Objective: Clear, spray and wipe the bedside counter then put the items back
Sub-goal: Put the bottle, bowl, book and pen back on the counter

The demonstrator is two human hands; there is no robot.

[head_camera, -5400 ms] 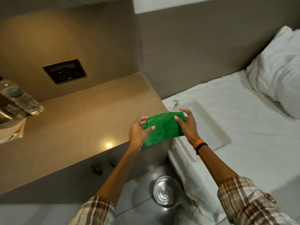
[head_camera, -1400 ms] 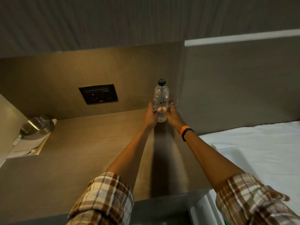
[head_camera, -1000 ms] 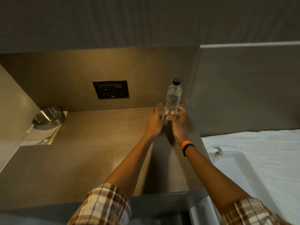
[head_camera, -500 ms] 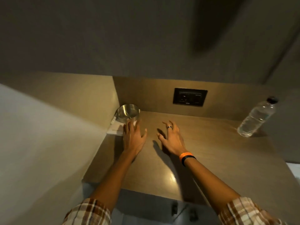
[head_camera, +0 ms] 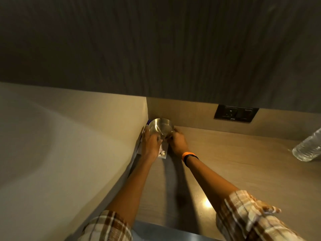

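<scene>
A shiny steel bowl (head_camera: 160, 126) sits tilted in the far left corner of the wooden bedside counter (head_camera: 234, 164), resting on a white booklet (head_camera: 163, 153). My left hand (head_camera: 151, 143) grips the bowl's left side and covers part of the booklet. My right hand (head_camera: 178, 142), with an orange and black band at the wrist, holds the bowl's right side. A clear water bottle (head_camera: 308, 149) stands at the counter's far right, cut off by the frame edge.
A beige side wall (head_camera: 69, 145) closes the counter on the left. A dark socket panel (head_camera: 235, 113) is set in the back wall. A grey ledge (head_camera: 161, 232) runs below the counter's front edge.
Both hands have left the water bottle at the right and crossed the counter to the left corner. They now close on the steel bowl, where half a second ago they hovered open.
</scene>
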